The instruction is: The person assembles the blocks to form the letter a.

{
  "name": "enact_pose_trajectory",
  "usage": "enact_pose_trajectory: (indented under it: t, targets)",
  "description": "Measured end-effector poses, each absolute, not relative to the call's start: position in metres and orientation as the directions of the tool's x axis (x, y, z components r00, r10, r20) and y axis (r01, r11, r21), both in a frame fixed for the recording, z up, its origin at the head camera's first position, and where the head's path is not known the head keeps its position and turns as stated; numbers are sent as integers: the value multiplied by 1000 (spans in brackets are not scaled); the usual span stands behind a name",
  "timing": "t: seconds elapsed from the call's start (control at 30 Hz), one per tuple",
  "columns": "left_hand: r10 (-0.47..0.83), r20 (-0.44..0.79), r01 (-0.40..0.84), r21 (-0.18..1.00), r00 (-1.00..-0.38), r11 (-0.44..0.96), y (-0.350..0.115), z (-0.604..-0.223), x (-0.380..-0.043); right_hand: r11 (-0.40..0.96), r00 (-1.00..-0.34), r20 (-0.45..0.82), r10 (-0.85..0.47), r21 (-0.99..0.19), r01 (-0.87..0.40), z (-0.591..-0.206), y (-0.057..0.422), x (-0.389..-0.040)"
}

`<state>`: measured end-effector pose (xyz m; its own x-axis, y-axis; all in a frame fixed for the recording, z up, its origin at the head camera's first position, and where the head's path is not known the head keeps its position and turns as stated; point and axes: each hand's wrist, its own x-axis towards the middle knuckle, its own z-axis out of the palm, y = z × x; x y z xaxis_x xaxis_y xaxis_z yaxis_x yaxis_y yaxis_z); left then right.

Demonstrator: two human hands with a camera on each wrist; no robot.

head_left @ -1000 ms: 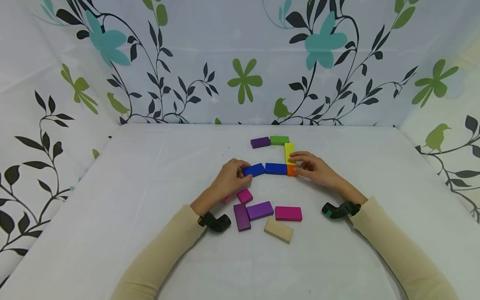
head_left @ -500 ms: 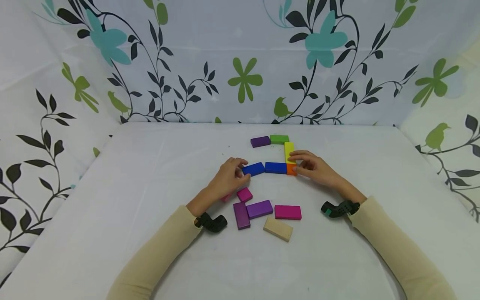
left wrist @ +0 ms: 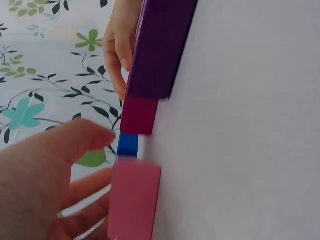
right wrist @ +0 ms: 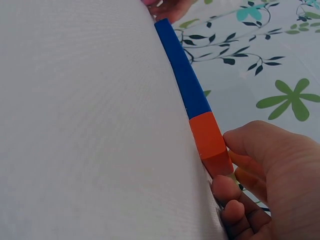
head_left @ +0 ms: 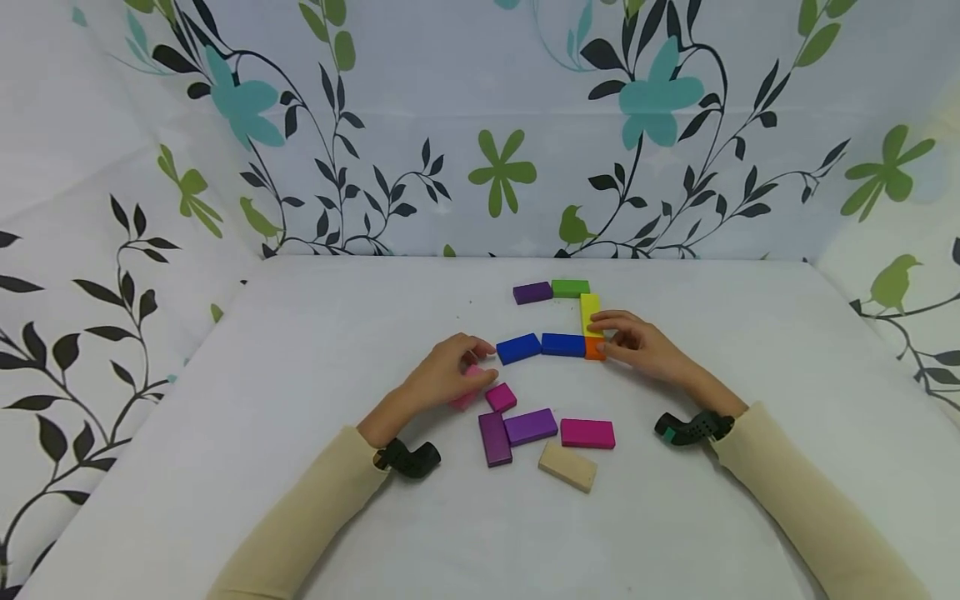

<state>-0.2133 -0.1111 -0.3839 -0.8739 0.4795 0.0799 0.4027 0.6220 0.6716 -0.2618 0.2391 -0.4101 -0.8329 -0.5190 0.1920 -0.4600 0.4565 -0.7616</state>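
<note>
My left hand (head_left: 442, 372) hovers at a pink block (left wrist: 134, 200), thumb and fingers spread apart. In the left wrist view the thumb stands off the block, and the fingers lie partly hidden behind it. My right hand (head_left: 647, 350) stays at the corner of a row of blocks. Its thumb and curled fingers are around the small orange block (right wrist: 207, 137), and a finger touches the yellow block (head_left: 590, 308). Left of the orange block lie two blue blocks (head_left: 562, 345), (head_left: 518, 348). A green block (head_left: 571, 288) and a dark purple block (head_left: 532, 292) continue the shape beyond.
Nearer the person lie a small magenta block (head_left: 501, 397), a plum block (head_left: 495, 439), a violet block (head_left: 531, 427), a magenta block (head_left: 587, 433) and a bare wood block (head_left: 567, 467). Patterned cloth (head_left: 442, 100) hangs behind the white table (head_left: 337, 333).
My left hand has left the blue block and moved down and left to the pink block. My right hand keeps its place at the orange block. The head view has shifted slightly.
</note>
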Motion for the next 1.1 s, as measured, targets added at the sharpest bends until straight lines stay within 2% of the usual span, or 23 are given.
enact_pose_trajectory:
  t: [0.27, 0.6, 0.9, 1.1]
  targets:
    - [626, 36, 444, 737, -779, 510, -129, -383, -222, 463, -832, 190, -521, -756, -462, -403, 243, -255]
    - [637, -28, 404, 752, -770, 522, -151, -386, -225, 456, -832, 179, -525, -767, -452, -408, 238, -264]
    - [747, -93, 430, 768, -658, 475, -160, -388, -228, 460, -838, 170, -519, -770, -441, -409, 240, -260]
    - [763, -74, 446, 774, -642, 450, -162, -388, -231, 463, -840, 170, -515, -769, -440, -409, 241, -260]
